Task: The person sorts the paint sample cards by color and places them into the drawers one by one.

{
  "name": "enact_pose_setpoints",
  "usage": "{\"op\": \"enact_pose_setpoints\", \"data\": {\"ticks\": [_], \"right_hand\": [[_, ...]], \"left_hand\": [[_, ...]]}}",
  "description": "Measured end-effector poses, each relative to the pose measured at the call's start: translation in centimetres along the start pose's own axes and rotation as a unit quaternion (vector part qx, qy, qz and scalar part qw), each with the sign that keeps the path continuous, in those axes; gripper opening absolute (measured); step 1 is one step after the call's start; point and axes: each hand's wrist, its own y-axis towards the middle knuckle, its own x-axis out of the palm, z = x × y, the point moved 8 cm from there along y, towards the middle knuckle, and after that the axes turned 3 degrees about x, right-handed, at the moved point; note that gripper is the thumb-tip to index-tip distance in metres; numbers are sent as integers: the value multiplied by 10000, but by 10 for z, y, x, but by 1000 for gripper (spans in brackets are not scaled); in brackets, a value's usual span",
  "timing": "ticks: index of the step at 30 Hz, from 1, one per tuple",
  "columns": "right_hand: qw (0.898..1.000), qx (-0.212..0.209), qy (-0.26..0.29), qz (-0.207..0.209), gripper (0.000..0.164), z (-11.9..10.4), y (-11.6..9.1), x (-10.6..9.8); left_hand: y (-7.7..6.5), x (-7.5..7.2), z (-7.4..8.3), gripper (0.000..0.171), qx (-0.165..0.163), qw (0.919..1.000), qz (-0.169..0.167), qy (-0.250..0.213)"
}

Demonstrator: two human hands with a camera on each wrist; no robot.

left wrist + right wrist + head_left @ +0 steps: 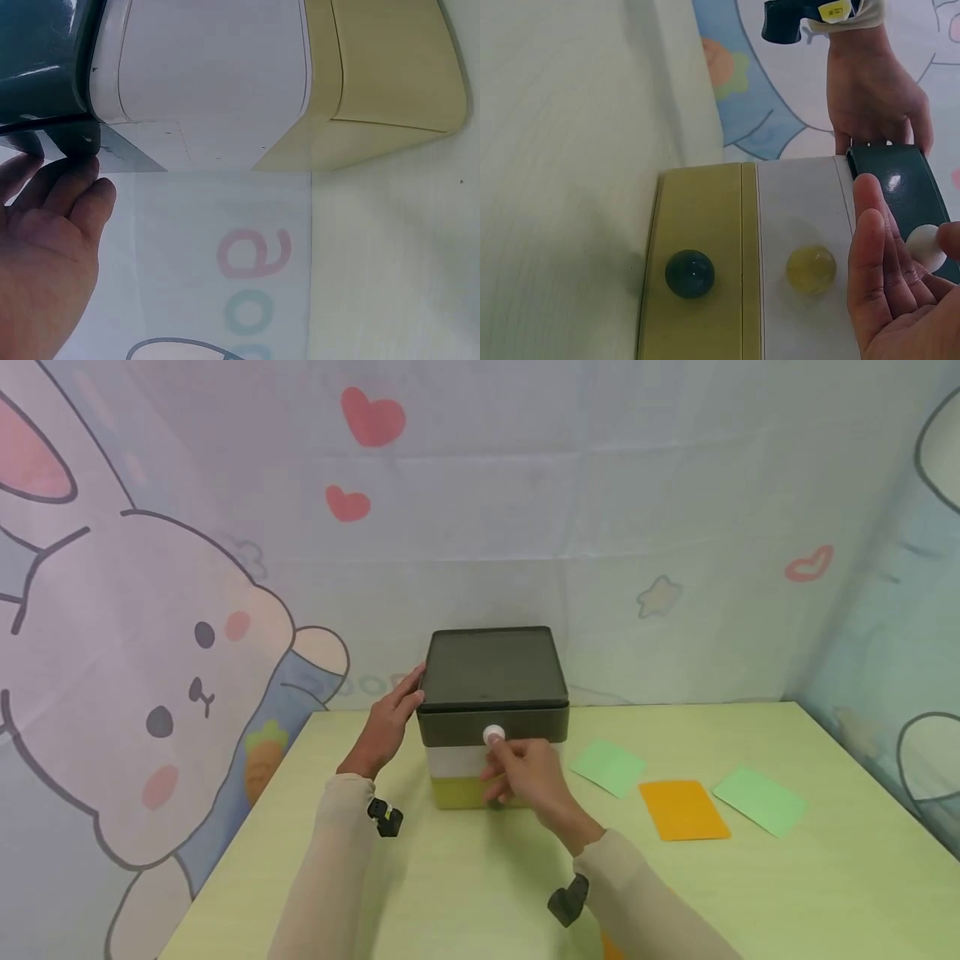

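Observation:
A small chest of three stacked drawers stands on the table, with a dark green top drawer [517, 725], a white middle drawer [795, 210] and a yellow bottom drawer [697, 202]. My right hand [528, 772] is at the front and pinches the round white knob [493, 734] of the top drawer, its other fingers hanging lower. My left hand [386, 722] rests its fairly straight fingers against the left side of the dark green part. In the right wrist view, a yellow knob [811, 269] sits on the white drawer and a dark green knob [690, 274] on the yellow one.
Two light green paper squares [609, 768] and an orange one [684, 810] lie on the table [862, 793] right of the chest. Another orange piece [611, 946] shows partly under the right forearm. A printed cloth [600, 527] hangs behind the table.

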Motion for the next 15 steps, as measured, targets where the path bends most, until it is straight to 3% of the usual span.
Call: {"op": "enact_pose_setpoints", "data": {"ticks": [15], "right_hand": [[9998, 26, -128, 122, 50, 4, 11, -5]], "left_hand": [[0, 0, -3, 55, -22, 10000, -2, -11]]}}
